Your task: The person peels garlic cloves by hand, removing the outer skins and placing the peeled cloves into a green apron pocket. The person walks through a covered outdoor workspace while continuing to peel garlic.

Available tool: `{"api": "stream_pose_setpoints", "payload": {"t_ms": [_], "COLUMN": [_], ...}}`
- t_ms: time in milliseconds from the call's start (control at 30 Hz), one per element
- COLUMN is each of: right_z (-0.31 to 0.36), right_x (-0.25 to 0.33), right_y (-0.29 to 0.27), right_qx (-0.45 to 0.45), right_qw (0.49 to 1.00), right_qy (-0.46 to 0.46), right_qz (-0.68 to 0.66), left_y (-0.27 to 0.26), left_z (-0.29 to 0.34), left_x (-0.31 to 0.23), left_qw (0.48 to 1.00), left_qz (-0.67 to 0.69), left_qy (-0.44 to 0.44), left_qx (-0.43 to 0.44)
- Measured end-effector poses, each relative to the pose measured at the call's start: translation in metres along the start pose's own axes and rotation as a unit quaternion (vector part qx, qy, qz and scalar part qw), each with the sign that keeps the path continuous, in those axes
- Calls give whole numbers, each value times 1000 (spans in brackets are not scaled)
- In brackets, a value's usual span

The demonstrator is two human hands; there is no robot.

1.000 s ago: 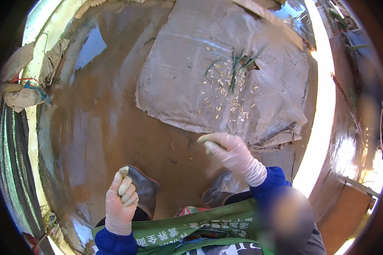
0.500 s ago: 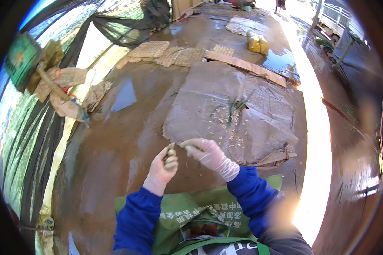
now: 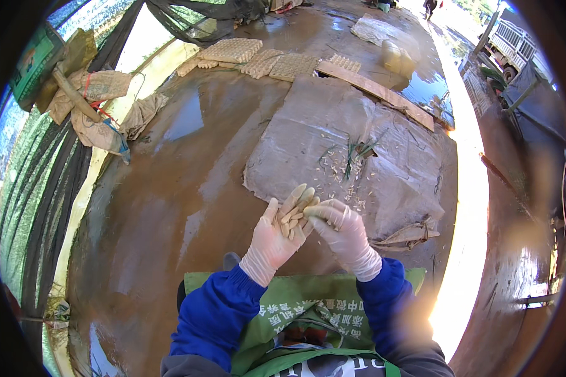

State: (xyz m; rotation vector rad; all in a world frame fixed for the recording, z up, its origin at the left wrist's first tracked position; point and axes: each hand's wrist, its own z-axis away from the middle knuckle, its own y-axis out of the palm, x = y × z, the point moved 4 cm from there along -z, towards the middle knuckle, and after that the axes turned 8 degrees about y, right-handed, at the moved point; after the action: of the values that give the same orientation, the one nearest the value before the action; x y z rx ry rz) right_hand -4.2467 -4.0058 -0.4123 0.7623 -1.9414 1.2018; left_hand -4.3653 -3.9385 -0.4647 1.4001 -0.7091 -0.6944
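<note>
My left hand (image 3: 277, 240), in a whitish glove, is cupped palm up around several pale, elongated seed-like pieces (image 3: 291, 220). Its fingers are partly curled, with soiled fingertips. Right beside it, my gloved right hand (image 3: 344, 234) pinches with thumb and fingers at the edge of the left palm; whatever lies between those fingertips is hidden. Beyond the hands, similar pale pieces (image 3: 358, 200) are scattered over a grey sheet (image 3: 295, 147) on the ground, around a small bunch of green stalks (image 3: 352, 156).
A wooden plank (image 3: 377, 94) and moulded trays (image 3: 233, 50) border the sheet's far side. Sacks (image 3: 97, 129) and a green container (image 3: 38, 69) stand at the left by dark netting. A yellowish bundle (image 3: 397, 60) lies farther off. The brown floor (image 3: 138, 220) looks wet.
My left hand has turned palm up, bringing the pale pieces into sight. My right hand has shifted right and stays close beside it, still pinching.
</note>
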Motion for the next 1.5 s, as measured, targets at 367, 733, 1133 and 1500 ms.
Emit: {"api": "stream_pose_setpoints", "payload": {"t_ms": [367, 733, 1133, 1500], "right_z": [-13, -2, 4, 8], "right_x": [-23, -20, -3, 4], "right_y": [53, 46, 26, 24], "right_qx": [86, 27, 12, -33], "right_qw": [924, 915, 939, 929], "right_qy": [-106, -78, -80, -156], "right_qz": [357, 394, 336, 334], "left_y": [-37, -57, -45, -22], "left_z": [-18, -17, -3, 10], "left_x": [-19, -10, 1, -18], "left_qw": [988, 983, 935, 891], "left_qz": [-106, -69, -257, -428], "left_qy": [5, -29, -47, 20], "left_qx": [-110, -166, -239, -150]}}
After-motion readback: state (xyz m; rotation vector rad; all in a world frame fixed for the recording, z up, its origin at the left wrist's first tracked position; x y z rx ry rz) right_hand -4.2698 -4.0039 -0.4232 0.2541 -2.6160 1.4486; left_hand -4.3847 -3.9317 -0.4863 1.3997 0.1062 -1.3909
